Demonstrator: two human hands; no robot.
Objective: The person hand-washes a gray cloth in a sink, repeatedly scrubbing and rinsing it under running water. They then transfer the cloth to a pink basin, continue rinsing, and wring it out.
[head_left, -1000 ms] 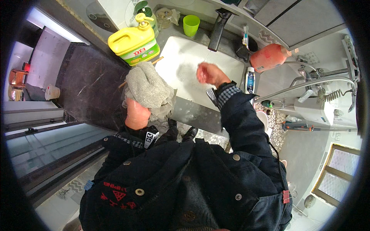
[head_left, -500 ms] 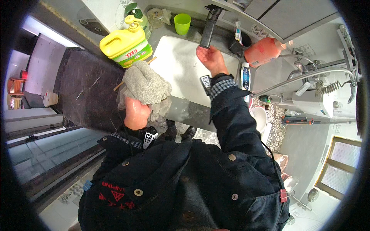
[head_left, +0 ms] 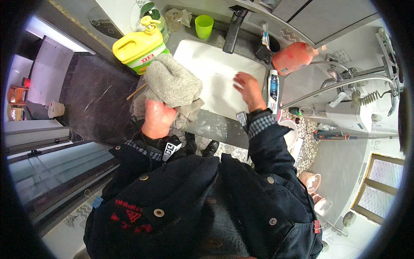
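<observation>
Grey towel [head_left: 173,82], left of centre, half-covers the left hand [head_left: 158,118], its grip unclear. Empty, loosely unclenched, the right hand [head_left: 249,90] hovers within the white sink [head_left: 215,64]'s edges, faucet [head_left: 234,34] jutting above, toothpaste tube [head_left: 273,93] just right.

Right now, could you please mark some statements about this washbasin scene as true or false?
1. The lime-green cup stands left of the black faucet. True.
2. The right hand touches the faucet. False: it is apart from it, over the white washbasin.
3. Grey terry cloth hides the fingers of the left hand. True.
4. The toothpaste tube is left of the washbasin. False: it is on the right.
5. The jug with the pump top is yellow. True.
</observation>
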